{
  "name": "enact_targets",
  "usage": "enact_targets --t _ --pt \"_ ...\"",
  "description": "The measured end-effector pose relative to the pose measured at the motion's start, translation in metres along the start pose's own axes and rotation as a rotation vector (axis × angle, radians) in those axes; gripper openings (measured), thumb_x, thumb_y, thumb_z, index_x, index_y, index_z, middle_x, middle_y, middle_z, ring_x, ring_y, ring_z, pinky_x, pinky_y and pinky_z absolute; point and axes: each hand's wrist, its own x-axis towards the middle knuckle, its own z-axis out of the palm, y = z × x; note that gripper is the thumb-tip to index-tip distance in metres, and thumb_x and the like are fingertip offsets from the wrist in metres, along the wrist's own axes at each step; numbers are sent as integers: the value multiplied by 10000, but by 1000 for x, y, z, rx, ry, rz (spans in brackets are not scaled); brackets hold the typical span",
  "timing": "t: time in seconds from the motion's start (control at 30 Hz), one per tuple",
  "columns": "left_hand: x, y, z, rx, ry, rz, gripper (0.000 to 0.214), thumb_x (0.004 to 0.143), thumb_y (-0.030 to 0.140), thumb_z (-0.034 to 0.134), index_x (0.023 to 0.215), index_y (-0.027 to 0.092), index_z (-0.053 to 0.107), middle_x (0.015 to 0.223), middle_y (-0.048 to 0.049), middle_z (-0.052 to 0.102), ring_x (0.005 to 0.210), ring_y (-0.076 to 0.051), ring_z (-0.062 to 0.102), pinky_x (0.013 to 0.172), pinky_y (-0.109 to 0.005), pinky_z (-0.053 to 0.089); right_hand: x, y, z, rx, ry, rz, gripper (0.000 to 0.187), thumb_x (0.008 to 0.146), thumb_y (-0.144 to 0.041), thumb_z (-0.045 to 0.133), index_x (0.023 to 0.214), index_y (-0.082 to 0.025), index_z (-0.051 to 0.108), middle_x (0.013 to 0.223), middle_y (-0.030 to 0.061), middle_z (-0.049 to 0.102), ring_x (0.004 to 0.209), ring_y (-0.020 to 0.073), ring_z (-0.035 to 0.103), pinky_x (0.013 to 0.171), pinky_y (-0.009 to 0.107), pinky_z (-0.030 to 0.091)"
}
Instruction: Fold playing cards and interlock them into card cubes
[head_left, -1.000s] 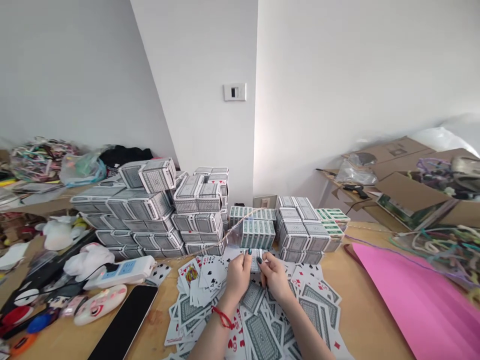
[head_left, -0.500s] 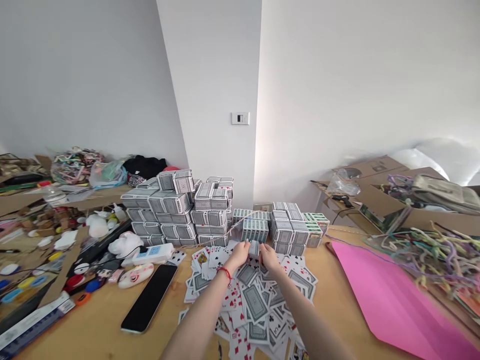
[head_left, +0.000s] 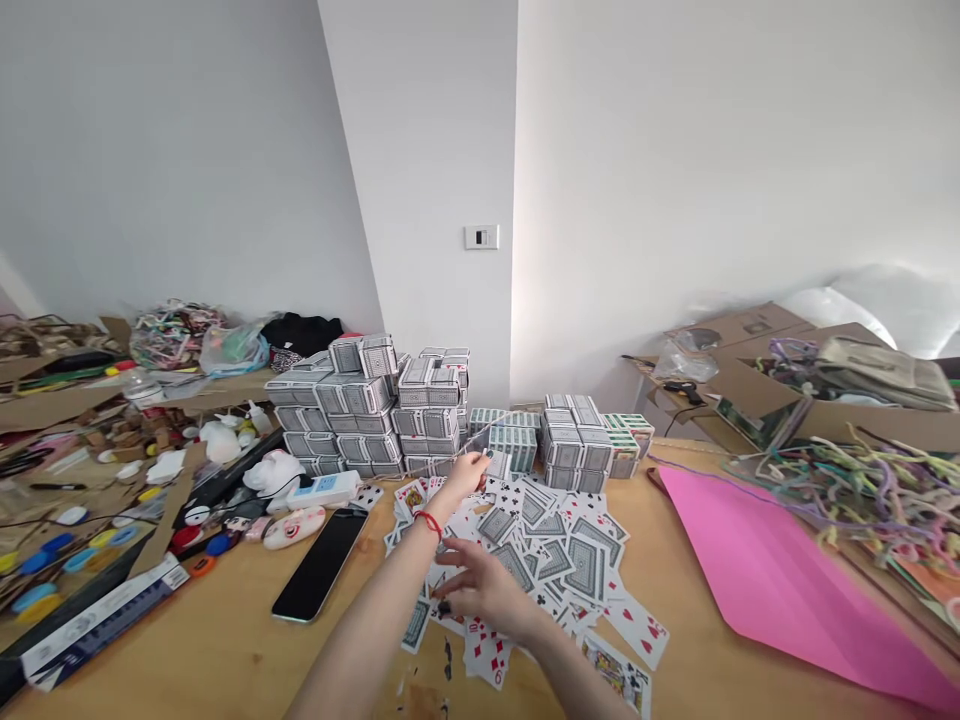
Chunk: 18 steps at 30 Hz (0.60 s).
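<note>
My left hand, with a red string round its wrist, is closed on what looks like a playing card just above the far side of the card heap. Nearer to me, my right hand hangs low over the heap with its fingers apart and nothing seen in them. Loose playing cards lie scattered below, some face up and some with grey backs showing. Behind the left hand stand green-backed card blocks.
Folded-card blocks are stacked at back left and back right. A black phone lies left of the cards, near a white power strip. Pink paper covers the right side. Cluttered craft pieces fill the far left.
My right hand has left the left hand and come back towards me, opening over the cards. Loose cards have spread to the right. The view has shifted slightly.
</note>
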Motion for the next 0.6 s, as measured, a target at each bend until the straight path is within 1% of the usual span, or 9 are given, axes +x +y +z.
enact_targets --t 0.03,0.07,0.17,0.27,0.37,0.4,0.47,0.53,0.6 --pt "2 4 5 -16 -13 3 311 742 431 489 600 202 335 482 90 313 410 -60 353 428 -200 327 4 3 11 96 -107 17 772 460 -94 749 1158 -290 483 1146 42 551 730 162 628 547 269 509" --pt "3 8 10 -30 -27 8 308 740 435 495 607 200 345 488 88 317 418 -62 365 435 -202 338 7 6 20 184 -186 34 830 429 -74 756 1170 -305 463 1160 40 543 720 165 628 554 290 518" --pt "8 21 22 -56 -74 29 285 743 422 500 623 196 375 492 82 329 436 -72 391 451 -211 359 13 10 32 394 -191 23 836 427 -85 754 1169 -310 441 1078 27 593 713 167 629 580 314 522" --pt "12 32 32 -64 -100 49 277 756 418 487 626 198 380 492 74 347 451 -81 407 451 -216 359 13 11 31 447 -176 36 685 439 -115 759 1071 -245 528 922 22 649 707 181 636 616 326 515" --pt "14 42 40 -47 -110 64 294 761 429 474 608 202 365 488 70 360 445 -84 409 453 -222 363 15 16 24 328 -170 71 377 485 -213 768 829 -150 628 744 33 660 656 182 635 615 312 504" --pt "14 44 41 -33 -112 68 300 759 431 473 599 202 363 482 69 368 441 -85 411 455 -224 364 17 18 20 268 -121 77 317 501 -259 768 762 -139 632 689 28 652 621 172 628 600 301 501" --pt "14 46 36 10 -103 76 309 754 439 473 583 203 371 462 64 389 432 -92 418 458 -229 366 19 21 5 154 59 96 314 504 -357 764 684 -145 617 593 2 622 529 143 596 536 277 492" --pt "11 42 23 70 -57 76 322 759 460 454 576 204 387 435 61 404 418 -101 420 458 -233 356 18 19 -16 56 299 104 356 495 -427 757 667 -161 592 533 -24 586 448 123 552 462 262 475" --pt "5 32 5 149 20 63 347 771 471 421 549 207 387 399 58 401 402 -110 412 464 -241 339 14 13 -44 -39 485 51 367 534 -485 721 652 -175 564 515 -25 560 407 120 523 381 235 424"
